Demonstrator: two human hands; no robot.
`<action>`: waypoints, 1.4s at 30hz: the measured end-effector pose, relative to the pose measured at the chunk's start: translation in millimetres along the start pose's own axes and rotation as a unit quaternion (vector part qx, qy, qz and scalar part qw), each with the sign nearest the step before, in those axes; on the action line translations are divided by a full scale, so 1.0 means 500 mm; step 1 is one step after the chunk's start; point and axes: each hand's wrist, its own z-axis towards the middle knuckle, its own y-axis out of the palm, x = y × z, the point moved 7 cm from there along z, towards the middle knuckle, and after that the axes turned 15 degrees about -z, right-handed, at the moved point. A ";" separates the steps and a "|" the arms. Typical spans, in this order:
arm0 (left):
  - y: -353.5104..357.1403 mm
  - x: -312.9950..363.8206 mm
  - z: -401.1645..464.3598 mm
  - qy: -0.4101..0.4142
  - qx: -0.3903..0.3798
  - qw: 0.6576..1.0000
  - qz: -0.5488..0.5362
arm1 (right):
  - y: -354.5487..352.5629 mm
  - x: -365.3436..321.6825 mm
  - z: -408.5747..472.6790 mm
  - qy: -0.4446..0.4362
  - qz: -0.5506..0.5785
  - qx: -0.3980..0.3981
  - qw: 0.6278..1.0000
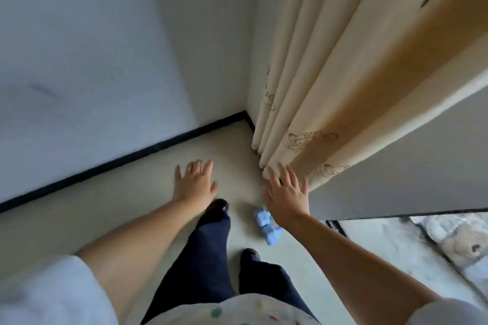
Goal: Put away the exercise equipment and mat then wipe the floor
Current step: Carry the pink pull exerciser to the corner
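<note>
A small light-blue dumbbell (266, 224) lies on the pale floor (118, 219) near the room's corner, partly hidden under my right wrist. My right hand (287, 192) hovers above it with fingers spread and holds nothing. My left hand (195, 182) is stretched out over the floor to the left, fingers straight and empty. No mat is in view.
A cream curtain (330, 92) hangs to the floor at the right, just beyond my right hand. White walls with a black skirting board (118, 161) meet in the corner ahead. My dark-trousered legs and shoes (216, 208) stand below. A glass door edge (396, 245) lies at lower right.
</note>
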 end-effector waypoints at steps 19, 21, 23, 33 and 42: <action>0.197 -0.355 -0.850 -0.481 0.214 0.821 -0.221 | 0.063 -0.608 -0.425 -0.530 -0.246 0.079 0.807; 0.272 -0.371 -0.980 -0.519 0.211 0.791 -0.245 | 0.117 -0.666 -0.518 -0.558 -0.256 0.073 0.786; 0.350 -0.383 -1.116 -0.555 0.200 0.766 -0.256 | 0.179 -0.722 -0.630 -0.583 -0.261 0.065 0.767; 0.528 -0.459 -1.700 -0.687 0.224 0.643 -0.255 | 0.362 -0.989 -1.247 -0.751 -0.252 0.089 0.605; 0.608 -0.590 -1.952 -0.733 0.257 0.568 -0.273 | 0.478 -1.190 -1.485 -0.788 -0.317 0.117 0.514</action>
